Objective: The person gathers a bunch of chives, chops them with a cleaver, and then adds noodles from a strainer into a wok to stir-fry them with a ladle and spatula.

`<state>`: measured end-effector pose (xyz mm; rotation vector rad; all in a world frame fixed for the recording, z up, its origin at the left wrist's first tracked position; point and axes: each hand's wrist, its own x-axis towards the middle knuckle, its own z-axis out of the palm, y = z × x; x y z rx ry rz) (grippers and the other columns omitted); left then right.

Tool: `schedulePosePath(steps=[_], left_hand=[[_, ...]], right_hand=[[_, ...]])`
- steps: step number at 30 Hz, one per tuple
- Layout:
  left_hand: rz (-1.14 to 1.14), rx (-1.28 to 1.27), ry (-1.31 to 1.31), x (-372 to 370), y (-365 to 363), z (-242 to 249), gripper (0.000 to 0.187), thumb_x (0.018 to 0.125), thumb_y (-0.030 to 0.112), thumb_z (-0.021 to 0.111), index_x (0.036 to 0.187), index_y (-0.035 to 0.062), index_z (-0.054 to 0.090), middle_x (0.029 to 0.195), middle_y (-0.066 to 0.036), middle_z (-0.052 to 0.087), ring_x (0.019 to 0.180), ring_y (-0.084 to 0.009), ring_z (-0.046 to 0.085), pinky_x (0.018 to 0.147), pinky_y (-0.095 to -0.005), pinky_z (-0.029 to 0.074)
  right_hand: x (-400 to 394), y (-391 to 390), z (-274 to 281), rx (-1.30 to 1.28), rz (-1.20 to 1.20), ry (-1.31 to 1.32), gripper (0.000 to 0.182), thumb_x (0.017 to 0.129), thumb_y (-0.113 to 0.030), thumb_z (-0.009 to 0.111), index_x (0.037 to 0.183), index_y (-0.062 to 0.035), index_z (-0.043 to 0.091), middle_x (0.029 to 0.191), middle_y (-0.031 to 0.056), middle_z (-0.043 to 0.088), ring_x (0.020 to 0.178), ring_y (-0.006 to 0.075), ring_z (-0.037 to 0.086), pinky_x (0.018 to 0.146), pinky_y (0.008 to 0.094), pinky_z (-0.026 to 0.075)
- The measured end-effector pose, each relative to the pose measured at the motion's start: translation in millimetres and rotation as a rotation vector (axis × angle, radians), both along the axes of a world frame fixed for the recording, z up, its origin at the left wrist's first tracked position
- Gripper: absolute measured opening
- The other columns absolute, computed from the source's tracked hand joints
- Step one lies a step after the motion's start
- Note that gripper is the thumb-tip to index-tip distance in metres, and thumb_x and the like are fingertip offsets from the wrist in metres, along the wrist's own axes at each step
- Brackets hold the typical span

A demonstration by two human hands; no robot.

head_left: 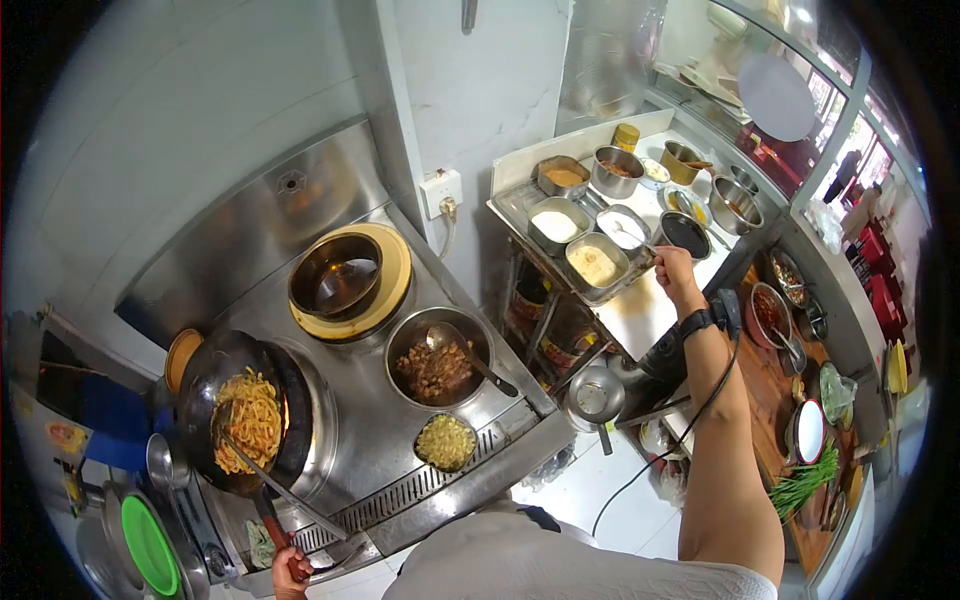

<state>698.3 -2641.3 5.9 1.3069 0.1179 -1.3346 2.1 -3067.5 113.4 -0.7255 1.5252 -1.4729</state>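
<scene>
My left hand is closed round the wooden handle of a wok on the stove. Noodles with orange-brown bits lie in the wok. A long metal-handled utensil rests in it, its handle sticking out over the stove's front edge. At the seasoning table, my right hand pinches the end of a spoon whose bowl is in a square metal tub of white powder. Beside that tub stand another white-filled tub, a pale yellow one and a pot of dark liquid.
On the stove are a pot of browned food with a ladle, a bowl of chopped pale-green food and a metal pot on a round board. A strainer hangs between stove and table. Green stalks lie on the right-hand wooden counter.
</scene>
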Motion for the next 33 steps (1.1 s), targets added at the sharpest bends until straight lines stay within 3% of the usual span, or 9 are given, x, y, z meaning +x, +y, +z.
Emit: schedulePosePath(steps=[5, 9, 10, 11, 13, 15, 24, 30, 33], left_hand=[[-0.029, -0.026, -0.002, -3, 0, 3, 0.036, 0.073, 0.008, 0.051, 0.108, 0.0094, 0.043, 0.058, -0.003, 0.045, 0.042, -0.0138, 0.044, 0.036, -0.0294, 0.04], [0.006, -0.016, -0.117, -16, 5, 5, 0.033, 0.075, 0.011, 0.051, 0.107, 0.0073, 0.045, 0.058, 0.0, 0.043, 0.043, -0.0115, 0.04, 0.039, -0.0253, 0.037], [-0.167, -0.099, -0.212, -14, 6, 6, 0.035, 0.076, 0.013, 0.051, 0.11, 0.0046, 0.046, 0.058, 0.002, 0.041, 0.045, -0.0095, 0.038, 0.043, -0.0236, 0.035], [-0.163, -0.132, -0.078, -23, 0, 18, 0.012, 0.079, 0.015, 0.048, 0.087, 0.0062, 0.051, 0.057, 0.003, 0.039, 0.047, -0.0073, 0.035, 0.043, -0.0201, 0.029], [-0.134, -0.079, -0.099, -28, -6, 29, 0.037, 0.077, 0.012, 0.05, 0.113, 0.0046, 0.045, 0.059, 0.003, 0.039, 0.046, -0.0078, 0.034, 0.043, -0.0201, 0.029], [-0.135, -0.041, 0.023, -23, -11, 30, 0.037, 0.073, 0.009, 0.054, 0.109, 0.0113, 0.047, 0.06, 0.0, 0.043, 0.044, -0.0101, 0.037, 0.041, -0.024, 0.032], [-0.07, -0.198, 0.103, -20, -11, 6, 0.031, 0.074, 0.011, 0.058, 0.101, 0.0075, 0.044, 0.065, -0.004, 0.049, 0.05, -0.0145, 0.048, 0.043, -0.0265, 0.041], [0.133, -0.226, -0.101, -12, 35, -2, 0.028, 0.082, 0.023, 0.052, 0.104, 0.0069, 0.046, 0.086, -0.006, 0.054, 0.075, -0.0152, 0.054, 0.069, -0.0294, 0.045], [0.225, -0.232, -0.003, -6, 73, 2, 0.024, 0.081, 0.021, 0.052, 0.101, 0.0075, 0.048, 0.084, -0.006, 0.054, 0.075, -0.0153, 0.055, 0.068, -0.0294, 0.045]], right_hand=[[-11, 8, 8, -0.026, 0.042, -0.118, 0.007, 0.078, -0.009, 0.048, 0.072, -0.0048, 0.048, 0.054, 0.0004, 0.044, 0.037, 0.0057, 0.033, 0.03, 0.0179, 0.022], [15, 20, 33, -0.043, 0.19, 0.014, 0.013, 0.077, -0.012, 0.052, 0.088, -0.0056, 0.053, 0.054, -0.0046, 0.042, 0.036, 0.0028, 0.031, 0.03, 0.0165, 0.021], [32, 22, 42, -0.032, 0.205, -0.006, 0.013, 0.078, -0.012, 0.051, 0.089, -0.0056, 0.053, 0.053, -0.005, 0.041, 0.035, 0.0022, 0.03, 0.029, 0.0163, 0.019], [58, 21, 49, -0.033, 0.261, -0.058, 0.013, 0.08, -0.012, 0.049, 0.09, -0.0055, 0.053, 0.052, -0.0049, 0.04, 0.034, 0.0019, 0.028, 0.028, 0.0166, 0.018], [109, 23, 64, -0.065, 0.434, 0.013, 0.015, 0.083, -0.01, 0.041, 0.092, -0.0025, 0.05, 0.05, -0.0044, 0.038, 0.031, 0.0029, 0.026, 0.026, 0.0172, 0.017], [173, 29, 73, -0.112, 0.556, 0.002, 0.016, 0.083, -0.01, 0.041, 0.094, -0.001, 0.049, 0.047, -0.0046, 0.035, 0.032, 0.0029, 0.026, 0.026, 0.0177, 0.017], [485, 86, 101, -0.07, 1.121, 0.127, 0.018, 0.082, -0.006, 0.041, 0.096, 0.0015, 0.049, 0.05, -0.0015, 0.041, 0.034, 0.0059, 0.03, 0.029, 0.0192, 0.02], [540, 112, 103, -0.166, 1.162, 0.236, 0.018, 0.085, -0.008, 0.039, 0.095, 0.0023, 0.048, 0.052, 0.0001, 0.043, 0.033, 0.0065, 0.032, 0.029, 0.0196, 0.022], [548, 123, 90, -0.143, 1.202, 0.327, 0.017, 0.085, -0.009, 0.039, 0.094, 0.0021, 0.049, 0.052, 0.0003, 0.043, 0.032, 0.0064, 0.031, 0.029, 0.0197, 0.021]])
